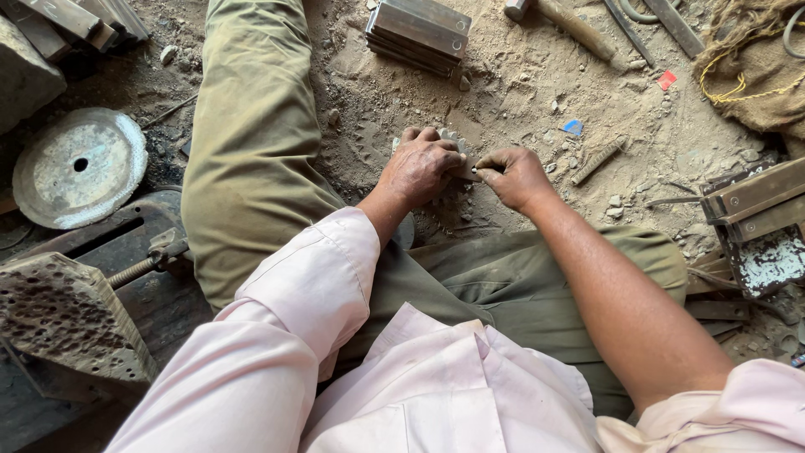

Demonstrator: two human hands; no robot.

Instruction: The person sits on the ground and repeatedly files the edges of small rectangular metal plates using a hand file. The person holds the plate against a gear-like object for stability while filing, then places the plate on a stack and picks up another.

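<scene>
Where sand covers it, flat grey metal piece [459, 170] | left hand [422, 168] presses; right hand [513, 174] pinches edge

The left hand [423, 168] covers most of a small grey piece [453, 138] on the sandy floor [537, 92], so its shape cannot be told. What the right hand [516, 176] pinches at its fingers [486, 170] is too small to make out. The hammer [562, 21] is cut off by the top edge, as are the rods [662, 21] beside it. The sack [755, 67] runs off the right edge. The perforated block [67, 319] is partly hidden by the pink sleeve [251, 361].
</scene>
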